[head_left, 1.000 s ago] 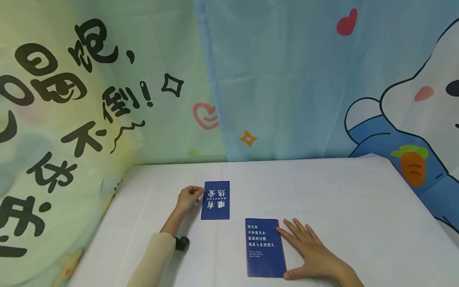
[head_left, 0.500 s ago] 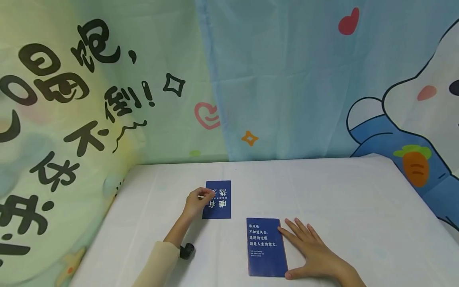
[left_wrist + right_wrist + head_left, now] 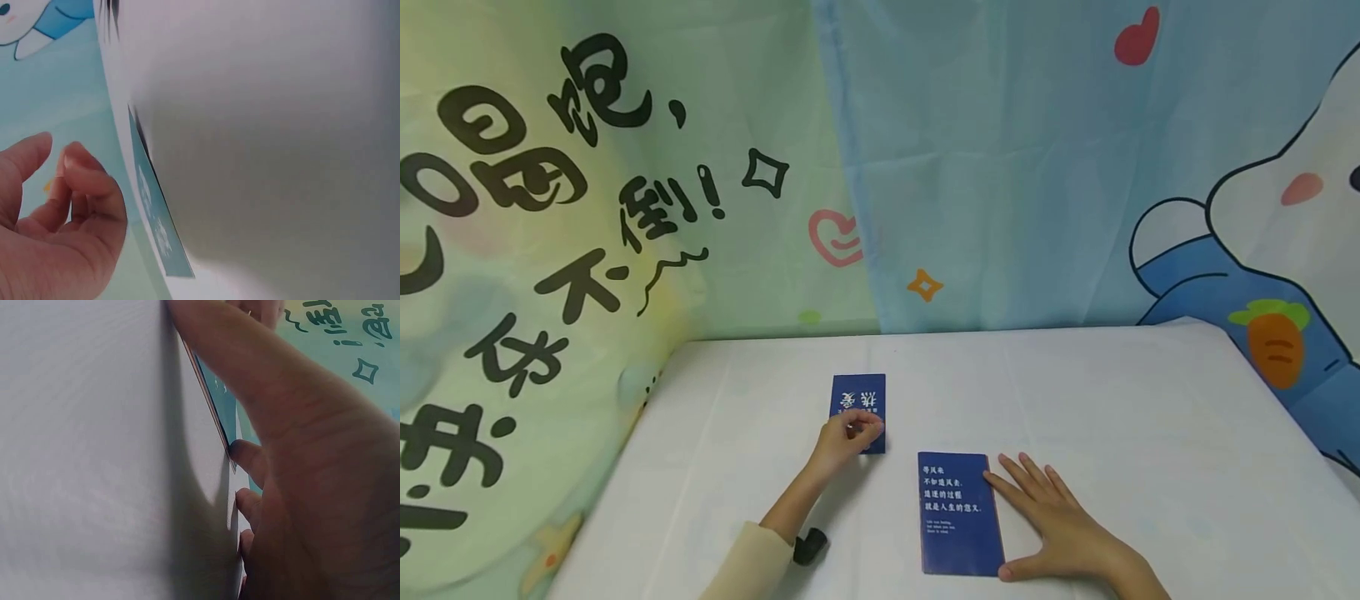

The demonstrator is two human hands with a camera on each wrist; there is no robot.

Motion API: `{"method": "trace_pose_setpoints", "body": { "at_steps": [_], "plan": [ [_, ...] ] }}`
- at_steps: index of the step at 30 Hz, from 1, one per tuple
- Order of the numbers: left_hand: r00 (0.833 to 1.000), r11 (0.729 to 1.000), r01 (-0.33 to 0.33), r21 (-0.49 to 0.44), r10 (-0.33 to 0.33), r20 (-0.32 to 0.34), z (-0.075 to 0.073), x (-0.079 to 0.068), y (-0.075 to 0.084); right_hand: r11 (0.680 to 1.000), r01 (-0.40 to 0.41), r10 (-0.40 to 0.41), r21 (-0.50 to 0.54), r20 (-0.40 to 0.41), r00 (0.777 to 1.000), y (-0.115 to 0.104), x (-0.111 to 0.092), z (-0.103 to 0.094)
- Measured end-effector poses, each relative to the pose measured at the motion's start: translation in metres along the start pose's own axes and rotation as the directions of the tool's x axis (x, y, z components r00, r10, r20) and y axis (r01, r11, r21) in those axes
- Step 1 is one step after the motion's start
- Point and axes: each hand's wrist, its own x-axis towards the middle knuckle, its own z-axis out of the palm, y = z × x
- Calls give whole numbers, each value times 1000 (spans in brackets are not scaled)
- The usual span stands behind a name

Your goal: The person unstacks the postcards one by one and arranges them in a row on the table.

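A thin blue card [image 3: 859, 393] with large white characters lies on the white table in the head view. My left hand [image 3: 847, 442] is over its lower part and hides some of the print. In the left wrist view, the left hand's [image 3: 75, 212] fingers are loosely bent, thumb and fingertips apart, with nothing between them. Nearer to me lies a blue booklet [image 3: 958, 542] with white lines of text, its layered edge showing in the right wrist view. My right hand [image 3: 1056, 533] is spread at its right side, index fingertip and thumb touching that edge.
The white-covered table [image 3: 1075, 383] reaches back to a printed cloth backdrop [image 3: 985, 167]. A dark band [image 3: 810, 547] sits at the left wrist, below the sleeve [image 3: 748, 567].
My left hand has moved right, from the far card's left edge to over its lower part. The right hand and both blue items have stayed in place.
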Motion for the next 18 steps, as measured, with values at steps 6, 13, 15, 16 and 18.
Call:
{"method": "trace_pose_setpoints", "body": {
  "at_steps": [6,13,15,16,18],
  "plan": [
    [999,997,8,-78,-5,47,10,-5,5,1000,-16,16,25,1,1000,-2,-1,-1],
    [992,989,2,-145,17,128,17,-13,10,1000,-10,10,21,-8,1000,-2,-2,0],
    [988,987,19,-161,7,154,20,-15,10,999,-19,20,26,0,1000,-2,-1,0],
    [986,985,35,-169,-6,167,22,-15,10,999,-29,29,30,6,1000,-2,-1,0],
    [979,981,73,-177,-37,199,25,-17,10,998,-47,46,41,22,999,-2,-1,0]
  ]
}}
